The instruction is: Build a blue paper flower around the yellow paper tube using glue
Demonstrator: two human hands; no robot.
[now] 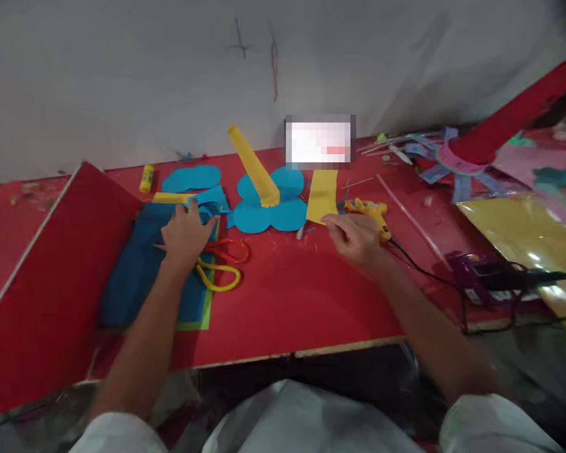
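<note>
Our left hand (186, 231) arches palm-down over blue scraps (220, 198) beside the scissors (231, 258); we cannot tell whether it grips any. At the red bench (287, 296), our right hand (356, 240) curls, forefinger at the yellow strip's (323, 195) near edge, perhaps steadying it; a pinch is unclear. Between our hands, seemingly for easy reach, lies a flat, four-lobed blue paper shape (287, 217) with a tapering yellow paper tube (255, 167) leaning from its middle. A plastic glue gun (376, 211) sits just beyond our right hand.
</note>
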